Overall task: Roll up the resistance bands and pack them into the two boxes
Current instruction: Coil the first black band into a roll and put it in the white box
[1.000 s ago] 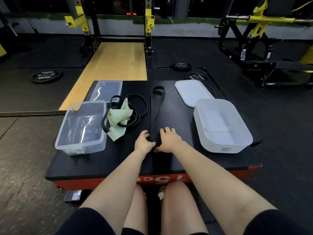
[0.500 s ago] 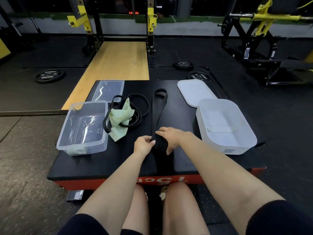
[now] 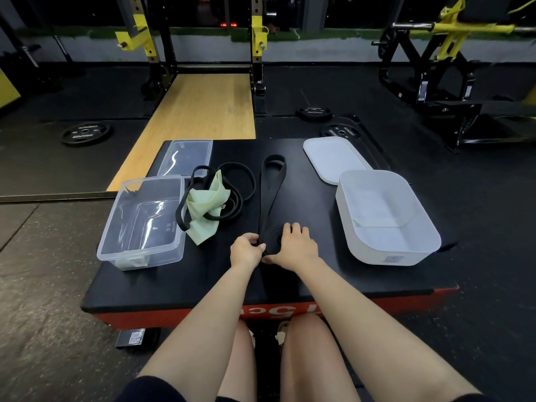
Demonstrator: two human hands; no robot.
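While your left hand (image 3: 246, 250) pinches the near end and your right hand (image 3: 294, 245) curls over the small coil, the wide black band (image 3: 268, 198) lies flat at centre frame, running toward the top. It looks limp, rubbery and springy, so grip the coil itself or it may unwind. Left of it sit the green band (image 3: 207, 204) and thin black loops (image 3: 240, 184). The clear box (image 3: 116, 242) at left and the white box (image 3: 388, 253) at right hold no bands.
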